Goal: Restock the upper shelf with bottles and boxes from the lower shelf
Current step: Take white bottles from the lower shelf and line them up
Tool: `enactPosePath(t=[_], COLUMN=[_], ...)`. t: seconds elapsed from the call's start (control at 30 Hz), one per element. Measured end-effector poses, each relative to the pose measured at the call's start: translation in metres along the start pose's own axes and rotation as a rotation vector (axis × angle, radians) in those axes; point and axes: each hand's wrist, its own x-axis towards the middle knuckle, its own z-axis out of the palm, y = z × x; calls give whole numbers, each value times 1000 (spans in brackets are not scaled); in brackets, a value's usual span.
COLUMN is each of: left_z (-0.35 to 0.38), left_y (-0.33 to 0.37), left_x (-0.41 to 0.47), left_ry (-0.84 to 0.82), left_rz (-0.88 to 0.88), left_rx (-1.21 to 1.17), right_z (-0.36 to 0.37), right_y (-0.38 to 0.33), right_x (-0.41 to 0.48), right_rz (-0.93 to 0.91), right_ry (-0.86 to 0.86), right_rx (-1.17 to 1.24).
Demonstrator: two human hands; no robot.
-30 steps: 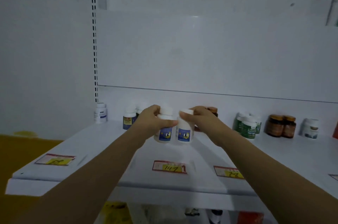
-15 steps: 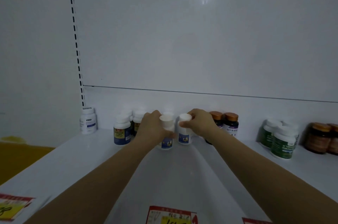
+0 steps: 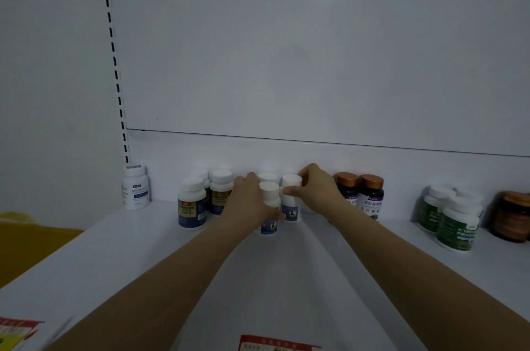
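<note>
Two small white bottles with blue labels stand near the back of the white shelf. My left hand grips the nearer bottle by its side. My right hand holds the second bottle just behind and to the right, fingers around its cap and shoulder. A third white cap shows behind them against the back wall. Both bottles seem to rest on the shelf, touching each other.
Left of my hands stand two white bottles with dark blue and yellow labels and a lone white bottle. To the right are copper-capped dark bottles, green-labelled white bottles and a brown jar. Price tags line the front edge.
Both hands have carried the two bottles from mid-shelf back toward the rear wall, and they now stand among the other bottles. The view has moved closer to the shelf.
</note>
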Motion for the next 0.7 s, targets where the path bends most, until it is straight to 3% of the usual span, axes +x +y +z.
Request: enactPosePath(t=[0.43, 0.7], left_z=[3, -26], left_y=[-1, 0], left_x=[-8, -37], left_ry=[-98, -281], left_rz=[-33, -39], left_rx=[112, 475], right_z=[13, -11], right_y=[-3, -9], right_x=[-2, -31], right_rz=[-42, -45], right_ry=[21, -90], right_rx=[-126, -425])
